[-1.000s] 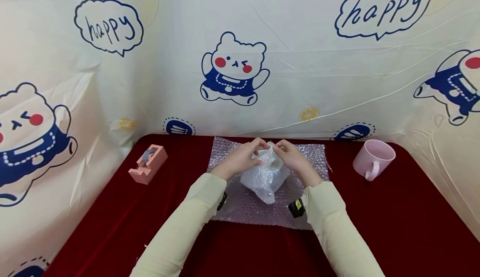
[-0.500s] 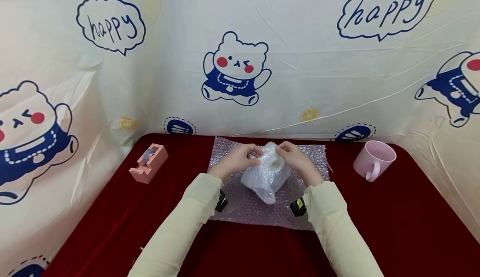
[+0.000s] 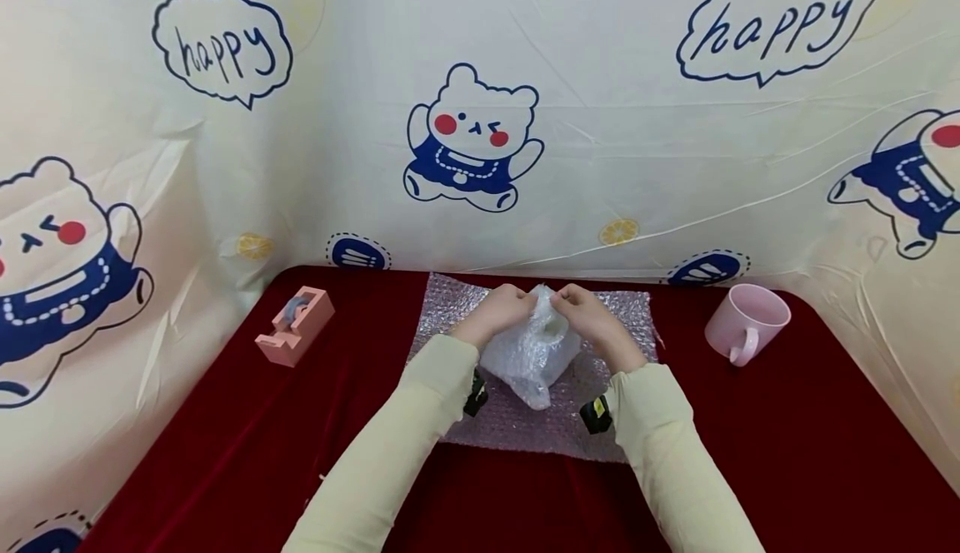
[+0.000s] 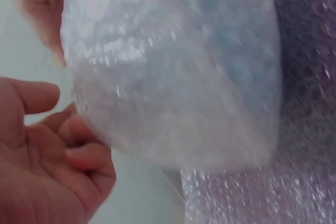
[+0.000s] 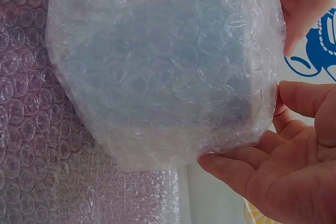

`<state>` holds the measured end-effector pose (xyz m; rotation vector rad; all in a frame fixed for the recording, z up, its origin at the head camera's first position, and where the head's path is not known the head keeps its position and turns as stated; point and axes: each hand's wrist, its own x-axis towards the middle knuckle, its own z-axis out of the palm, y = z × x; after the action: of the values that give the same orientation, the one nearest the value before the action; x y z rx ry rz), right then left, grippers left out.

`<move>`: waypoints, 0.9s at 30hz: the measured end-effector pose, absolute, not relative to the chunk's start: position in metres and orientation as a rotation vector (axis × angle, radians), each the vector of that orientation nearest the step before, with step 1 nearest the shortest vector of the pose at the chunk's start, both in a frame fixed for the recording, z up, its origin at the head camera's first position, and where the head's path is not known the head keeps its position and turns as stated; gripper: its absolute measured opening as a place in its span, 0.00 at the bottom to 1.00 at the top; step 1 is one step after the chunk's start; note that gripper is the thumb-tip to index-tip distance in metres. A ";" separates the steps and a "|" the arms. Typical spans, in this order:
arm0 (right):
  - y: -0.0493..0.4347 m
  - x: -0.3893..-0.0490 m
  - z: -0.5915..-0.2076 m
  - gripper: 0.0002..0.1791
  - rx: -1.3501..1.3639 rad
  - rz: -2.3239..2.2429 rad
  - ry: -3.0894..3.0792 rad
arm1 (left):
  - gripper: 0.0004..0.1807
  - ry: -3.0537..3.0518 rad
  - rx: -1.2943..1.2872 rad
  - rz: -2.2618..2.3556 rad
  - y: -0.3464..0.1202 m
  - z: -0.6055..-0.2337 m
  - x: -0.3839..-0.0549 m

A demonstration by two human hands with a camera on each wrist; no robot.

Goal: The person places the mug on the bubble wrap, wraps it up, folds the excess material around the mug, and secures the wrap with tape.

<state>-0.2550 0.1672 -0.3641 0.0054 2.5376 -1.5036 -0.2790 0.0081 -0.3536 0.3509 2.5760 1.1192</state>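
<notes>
A bundle of clear bubble wrap [image 3: 525, 363] stands near the middle of the table. Something bluish shows faintly inside it, too blurred to name. At its top, my left hand [image 3: 504, 309] pinches the wrap's edge from the left. My right hand [image 3: 591, 313] grips the same top part from the right, close to the left one. In the left wrist view, the curled fingers of my left hand [image 4: 58, 150] meet the wrap's rim. The right wrist view has the thumb and fingers of my right hand [image 5: 278, 166] against the wrap's edge.
A flat bubble wrap sheet [image 3: 517, 436] lies under the bundle on the dark red tablecloth [image 3: 750, 470]. On the left is a pink tape dispenser [image 3: 296, 328]. At the right stands a pink mug [image 3: 746, 324]. A printed white curtain [image 3: 600, 145] encloses the back and sides.
My left hand has moved right, from beside the bundle's top to its edge, and its fingers have drawn together there. My right hand and the bundle have hardly moved.
</notes>
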 end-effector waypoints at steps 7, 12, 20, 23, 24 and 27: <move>0.167 -0.255 -0.365 0.12 -0.002 -1.512 2.539 | 0.28 2.587 0.287 1.172 0.016 -0.358 -0.283; 0.168 -0.255 -0.364 0.12 0.008 -1.494 2.548 | 0.27 2.497 0.280 1.292 0.013 -0.359 -0.282; 0.167 -0.256 -0.367 0.13 0.020 -1.509 2.569 | 0.25 2.405 0.243 1.357 0.011 -0.357 -0.279; 0.167 -0.256 -0.368 0.13 0.034 -1.486 2.609 | 0.21 2.413 0.217 1.362 0.011 -0.356 -0.276; 0.167 -0.256 -0.369 0.13 0.038 -1.478 2.623 | 0.20 2.422 0.214 1.357 0.012 -0.356 -0.275; 0.166 -0.256 -0.370 0.14 0.055 -1.466 2.648 | 0.20 2.456 0.206 1.354 0.013 -0.356 -0.272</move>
<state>-0.2558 0.1664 -0.3700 0.0553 2.6482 -1.4659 -0.2725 0.0135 -0.3560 0.2061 2.4559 1.3540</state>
